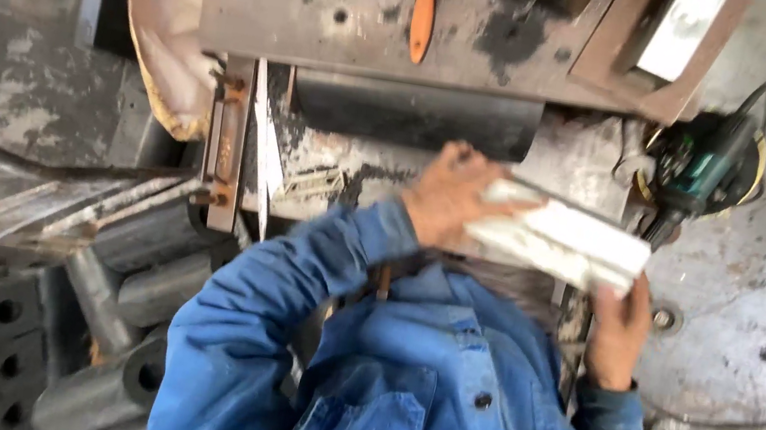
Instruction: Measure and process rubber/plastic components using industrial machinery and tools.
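Already the pale metal block is gripped by both the left hand and the right hand, lifted just below the steel workbench, not yet set down.

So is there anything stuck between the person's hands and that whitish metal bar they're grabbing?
Nothing visible. The left hand lies directly on the pale, whitish, grooved metal bar at its left end, and the right hand grips its right end from below. The picture is blurred there, so small things could go unseen.
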